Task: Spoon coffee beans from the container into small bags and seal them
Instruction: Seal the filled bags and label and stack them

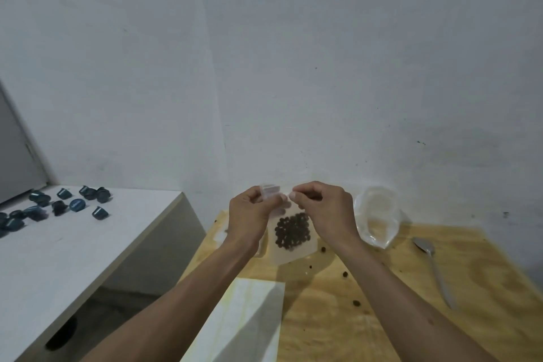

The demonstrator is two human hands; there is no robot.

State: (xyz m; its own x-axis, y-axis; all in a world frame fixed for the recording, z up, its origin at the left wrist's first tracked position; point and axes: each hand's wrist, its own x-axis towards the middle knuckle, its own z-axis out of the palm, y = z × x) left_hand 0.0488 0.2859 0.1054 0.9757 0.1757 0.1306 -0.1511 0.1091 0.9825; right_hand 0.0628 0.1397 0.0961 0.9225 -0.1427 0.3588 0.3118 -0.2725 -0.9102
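A small clear bag (289,247) with dark coffee beans (292,231) in its lower half hangs upright above the wooden table (382,317). My left hand (249,214) pinches the bag's top edge on the left. My right hand (323,210) pinches the same top edge on the right, fingertips nearly touching the left hand's. A clear plastic container (377,216) stands behind my right hand by the wall; I cannot tell whether beans are in it. A metal spoon (435,267) lies on the table at the right, bowl toward the wall.
A few loose beans (344,274) lie scattered on the wood. A white block (249,320) stands at the table's near left edge. To the left, a white counter (73,244) carries several dark blue capsules (58,206). Walls close in behind.
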